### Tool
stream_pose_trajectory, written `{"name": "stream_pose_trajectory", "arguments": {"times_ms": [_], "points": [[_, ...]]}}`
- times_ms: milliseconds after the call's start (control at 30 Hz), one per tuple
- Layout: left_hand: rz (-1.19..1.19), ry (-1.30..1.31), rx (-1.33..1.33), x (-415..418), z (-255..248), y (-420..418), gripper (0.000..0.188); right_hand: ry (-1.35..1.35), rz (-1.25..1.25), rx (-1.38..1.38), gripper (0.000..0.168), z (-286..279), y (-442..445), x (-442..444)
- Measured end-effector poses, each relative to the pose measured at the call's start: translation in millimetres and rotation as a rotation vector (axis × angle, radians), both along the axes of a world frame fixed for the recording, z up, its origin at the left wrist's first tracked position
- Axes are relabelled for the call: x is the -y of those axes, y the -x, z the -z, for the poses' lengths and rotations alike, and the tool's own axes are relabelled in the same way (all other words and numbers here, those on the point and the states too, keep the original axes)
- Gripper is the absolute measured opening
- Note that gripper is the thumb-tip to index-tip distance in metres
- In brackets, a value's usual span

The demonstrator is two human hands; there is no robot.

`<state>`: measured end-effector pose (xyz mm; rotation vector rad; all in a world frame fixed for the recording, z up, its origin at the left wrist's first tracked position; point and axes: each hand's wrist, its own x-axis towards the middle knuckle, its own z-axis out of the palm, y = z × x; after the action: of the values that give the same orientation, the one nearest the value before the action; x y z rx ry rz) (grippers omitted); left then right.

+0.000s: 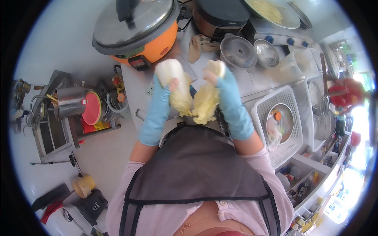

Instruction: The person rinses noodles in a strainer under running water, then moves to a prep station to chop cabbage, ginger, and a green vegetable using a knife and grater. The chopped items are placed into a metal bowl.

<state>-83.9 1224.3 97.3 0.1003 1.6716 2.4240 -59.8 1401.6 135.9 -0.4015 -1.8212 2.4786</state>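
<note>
My left hand (165, 90) grips a pale napa cabbage piece (175, 73) from its outer side, white stem end up and away from me. In my right hand (221, 79) is another napa cabbage piece (205, 103); its cut-looking base shows above my fingers. Both pieces hang over the near edge of the worktop (189, 56), with their yellow leafy tips towards my apron and nearly touching each other. Blue gloves cover my forearms and much of my hands, while some fingertips look bare. Motion blur softens the hands, and whether these are halves or whole heads is unclear.
Beyond my left hand stands a large orange cooker (147, 50) with a steel lid. A dark Midea appliance (221, 20), a brown cloth (200, 47) and a covered bowl (238, 51) are further back. A white perforated basket (291, 124) holding a steel bowl (280, 122) sits right.
</note>
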Motion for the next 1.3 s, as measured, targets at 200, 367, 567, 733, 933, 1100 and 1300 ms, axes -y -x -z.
{"name": "stream_pose_trajectory", "arguments": {"times_ms": [200, 367, 567, 733, 933, 1100, 1300], "points": [[0.122, -0.134, 0.029, -21, -1, -12, 0.059, -0.142, -0.175, -0.022, 0.061, 8, -1, 15], [0.229, -0.151, 0.250, -12, 6, -17, 0.047, -0.098, -0.244, 0.059, 0.058, 17, -13, 9], [0.188, -0.077, 0.238, -17, -3, -25, 0.044, -0.071, -0.139, 0.054, 0.048, 35, -20, 7], [0.095, -0.142, 0.363, -8, 16, -13, 0.050, 0.153, -0.027, 0.172, 0.046, 22, -24, -2], [-0.051, -0.459, 0.378, 20, 21, 5, 0.056, 0.306, 0.089, 0.036, 0.049, 20, -30, -36], [0.059, -0.670, 0.220, 22, -5, 7, 0.075, 0.440, 0.020, 0.048, 0.056, 9, -30, -58], [0.430, -0.755, 0.283, -21, -4, -15, 0.078, 0.604, -0.313, 0.167, 0.047, 8, -16, -18]]}}
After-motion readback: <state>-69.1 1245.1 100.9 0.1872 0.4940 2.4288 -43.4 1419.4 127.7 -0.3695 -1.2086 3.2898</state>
